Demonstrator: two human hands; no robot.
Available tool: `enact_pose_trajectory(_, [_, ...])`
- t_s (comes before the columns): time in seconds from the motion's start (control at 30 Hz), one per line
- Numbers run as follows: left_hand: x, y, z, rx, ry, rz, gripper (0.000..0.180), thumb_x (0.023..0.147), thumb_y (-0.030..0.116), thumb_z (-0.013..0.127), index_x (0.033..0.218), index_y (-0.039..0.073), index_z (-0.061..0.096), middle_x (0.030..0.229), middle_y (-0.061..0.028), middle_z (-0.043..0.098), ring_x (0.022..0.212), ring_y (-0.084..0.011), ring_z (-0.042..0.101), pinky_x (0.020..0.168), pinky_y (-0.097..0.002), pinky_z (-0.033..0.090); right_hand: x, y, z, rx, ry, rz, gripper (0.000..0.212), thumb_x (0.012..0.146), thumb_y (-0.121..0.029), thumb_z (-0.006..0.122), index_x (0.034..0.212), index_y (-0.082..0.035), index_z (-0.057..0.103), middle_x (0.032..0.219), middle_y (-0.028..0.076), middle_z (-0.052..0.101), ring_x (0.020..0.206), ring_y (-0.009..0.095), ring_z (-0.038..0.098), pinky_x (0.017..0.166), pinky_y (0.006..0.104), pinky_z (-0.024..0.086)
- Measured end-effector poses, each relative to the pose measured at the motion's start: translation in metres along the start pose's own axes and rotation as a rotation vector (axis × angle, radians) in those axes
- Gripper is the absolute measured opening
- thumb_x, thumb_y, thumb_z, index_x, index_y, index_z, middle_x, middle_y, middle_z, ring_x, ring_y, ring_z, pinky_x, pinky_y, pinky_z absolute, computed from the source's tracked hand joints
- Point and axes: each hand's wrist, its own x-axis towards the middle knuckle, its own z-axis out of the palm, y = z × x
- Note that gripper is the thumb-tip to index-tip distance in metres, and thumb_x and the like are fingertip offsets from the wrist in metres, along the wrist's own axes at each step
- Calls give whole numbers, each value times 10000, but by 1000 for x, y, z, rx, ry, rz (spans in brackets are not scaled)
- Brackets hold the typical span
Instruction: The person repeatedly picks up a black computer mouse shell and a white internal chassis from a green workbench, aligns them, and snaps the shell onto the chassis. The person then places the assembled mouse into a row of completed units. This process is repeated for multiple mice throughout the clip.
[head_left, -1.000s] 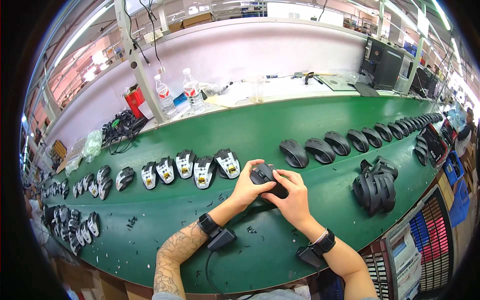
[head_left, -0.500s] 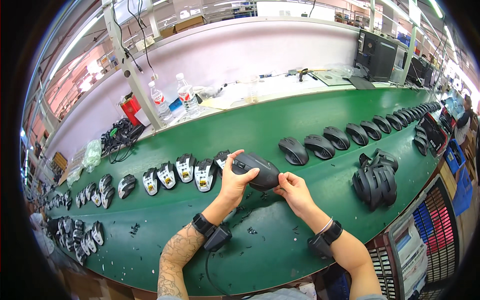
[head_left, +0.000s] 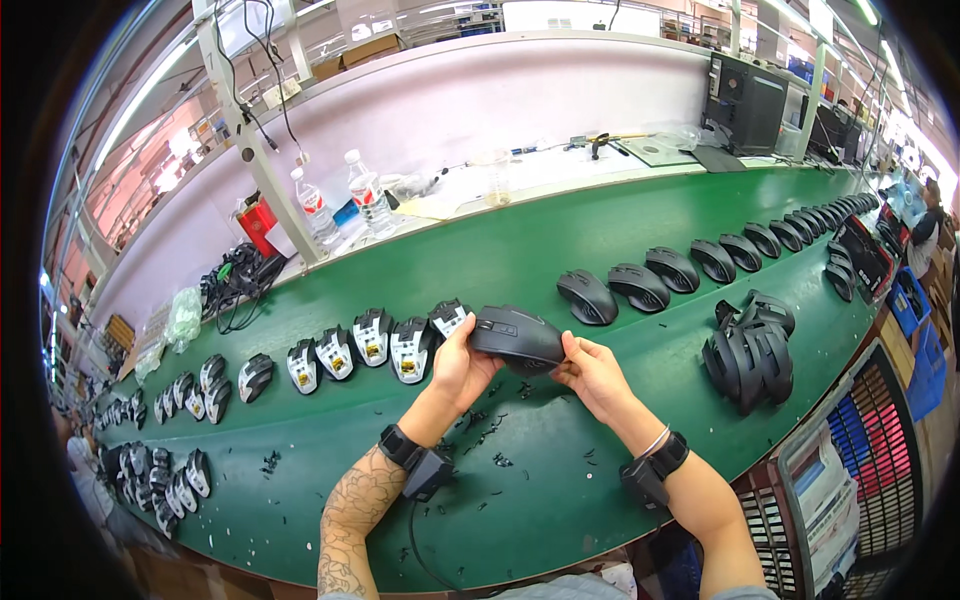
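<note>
A black computer mouse (head_left: 517,335) is held above the green workbench (head_left: 520,540), tilted with its side turned up. My left hand (head_left: 462,368) grips one end of it. My right hand (head_left: 592,372) pinches the other end between thumb and fingers. Just behind my left hand stands a row of half-built mice (head_left: 411,350) with white and yellow insides showing. Small black bits (head_left: 490,428) lie scattered on the bench below the held mouse.
A line of black mice (head_left: 638,288) runs along the bench to the far right. A pile of black mouse shells (head_left: 748,360) sits to the right. Two plastic bottles (head_left: 370,194) stand on the back ledge. A black crate (head_left: 880,450) is at the lower right.
The mouse has been rolled so that its side faces up more. My left thumb has come off its top, and my right fingers have shifted along its end.
</note>
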Motion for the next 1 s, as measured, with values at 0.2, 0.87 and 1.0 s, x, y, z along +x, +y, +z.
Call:
enact_pose_trajectory(0.2, [-7, 4, 14, 129, -46, -66, 679, 977, 556, 253, 1246, -14, 505, 1248, -167, 561, 1159, -268, 525, 983, -413, 411, -1, -6, -9, 156, -72, 103, 401, 973, -403, 487, 1054, -24, 591, 993, 92, 626, 911, 195, 594, 861, 355, 487])
enact_pose_trajectory(0.87, [45, -16, -18, 697, -21, -115, 335, 948, 259, 529, 804, -33, 610, 716, -128, 644, 582, -177, 597, 561, -260, 478, -11, -52, -40, -1689, 681, -619, 373, 740, -222, 749, 1034, -23, 633, 1035, 122, 573, 1010, 310, 521, 807, 398, 484])
enact_pose_trajectory(1.0, [59, -13, -20, 1103, 28, 35, 381, 951, 275, 507, 747, -25, 623, 683, -128, 650, 591, -186, 621, 547, -301, 486, -35, -86, -69, -1937, 1006, -303, 539, 597, -161, 815, 1095, -79, 625, 1157, 132, 531, 1135, 318, 455, 900, 401, 468])
